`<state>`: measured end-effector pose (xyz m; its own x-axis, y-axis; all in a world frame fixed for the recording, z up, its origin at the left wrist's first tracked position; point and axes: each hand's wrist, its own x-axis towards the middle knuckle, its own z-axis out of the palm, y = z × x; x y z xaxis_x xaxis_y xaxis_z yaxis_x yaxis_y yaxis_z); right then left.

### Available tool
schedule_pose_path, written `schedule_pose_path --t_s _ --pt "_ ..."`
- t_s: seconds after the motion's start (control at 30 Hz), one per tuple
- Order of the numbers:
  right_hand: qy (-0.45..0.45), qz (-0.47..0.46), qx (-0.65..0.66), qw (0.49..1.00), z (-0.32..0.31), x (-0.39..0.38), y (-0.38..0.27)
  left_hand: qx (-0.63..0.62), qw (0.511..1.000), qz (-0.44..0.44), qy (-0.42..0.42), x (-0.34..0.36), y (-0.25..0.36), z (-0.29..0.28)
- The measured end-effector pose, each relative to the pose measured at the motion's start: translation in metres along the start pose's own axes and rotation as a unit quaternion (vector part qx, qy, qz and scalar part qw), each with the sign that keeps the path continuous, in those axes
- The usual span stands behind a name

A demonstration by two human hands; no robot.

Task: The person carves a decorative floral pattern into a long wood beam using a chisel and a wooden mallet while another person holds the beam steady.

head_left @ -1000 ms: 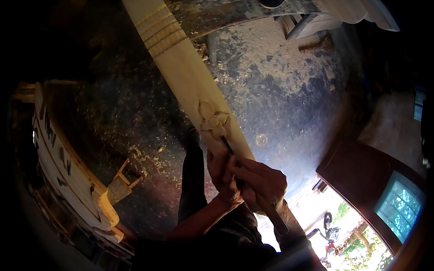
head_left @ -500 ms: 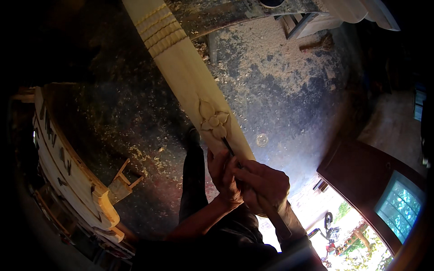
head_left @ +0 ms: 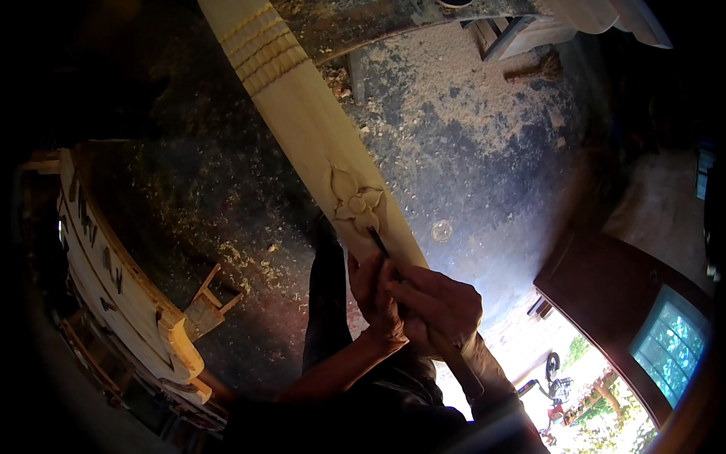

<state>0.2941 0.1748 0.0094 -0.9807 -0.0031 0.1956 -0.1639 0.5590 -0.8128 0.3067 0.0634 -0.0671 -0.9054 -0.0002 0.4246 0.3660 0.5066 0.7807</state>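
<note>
A long pale wooden plank point(head_left: 314, 125) runs from the upper left toward me, with a flower carved in relief point(head_left: 355, 203) on its face. My right hand point(head_left: 446, 306) is wrapped round a carving chisel, whose wooden handle point(head_left: 457, 371) sticks out behind it toward my forearm. Ahead of the fingers, the dark chisel blade point(head_left: 377, 240) rests with its tip at the flower's lower petal. My left hand point(head_left: 376, 291) lies on the plank beside the right one, its fingers closed against the blade. Part of the grip is hidden between the hands.
Wavy carved bands point(head_left: 263, 49) cross the plank's far part. On the left, a workbench point(head_left: 125, 280) carries several tools, with a small wooden stool point(head_left: 204, 310) beside it. Sawdust point(head_left: 454, 91) and a short brush point(head_left: 537, 68) lie on the floor. A brown door point(head_left: 597, 280) stands at right.
The chisel tip has shifted slightly, now reaching a little farther onto the lower petal. Both hands keep their grip, and the whole view has moved a little.
</note>
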Motion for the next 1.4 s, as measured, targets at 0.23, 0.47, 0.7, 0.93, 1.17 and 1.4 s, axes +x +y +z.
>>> schedule_pose_path --t_s 0.23,0.47,0.7,0.93,1.17,1.4 --pt "0.003 -0.012 0.005 1.000 0.001 0.004 0.002 0.032 0.999 0.000 0.000 -0.003 -0.001 0.003" --pt "0.014 -0.012 0.021 1.000 0.007 0.004 0.005 0.066 0.998 0.003 0.001 -0.013 -0.007 0.008" --pt "0.013 -0.018 0.010 1.000 0.015 0.009 0.010 0.085 0.996 -0.008 -0.019 -0.013 -0.008 0.005" --pt "0.054 -0.021 0.033 0.998 0.024 0.008 0.023 0.051 0.998 0.028 0.008 0.001 -0.002 0.008" --pt "0.134 0.118 0.231 0.956 -0.001 -0.013 0.010 0.016 0.999 0.050 0.004 0.008 -0.006 0.000" --pt "0.013 0.122 0.171 0.978 -0.053 -0.010 0.005 0.058 0.993 0.089 -0.056 0.007 -0.004 -0.014"
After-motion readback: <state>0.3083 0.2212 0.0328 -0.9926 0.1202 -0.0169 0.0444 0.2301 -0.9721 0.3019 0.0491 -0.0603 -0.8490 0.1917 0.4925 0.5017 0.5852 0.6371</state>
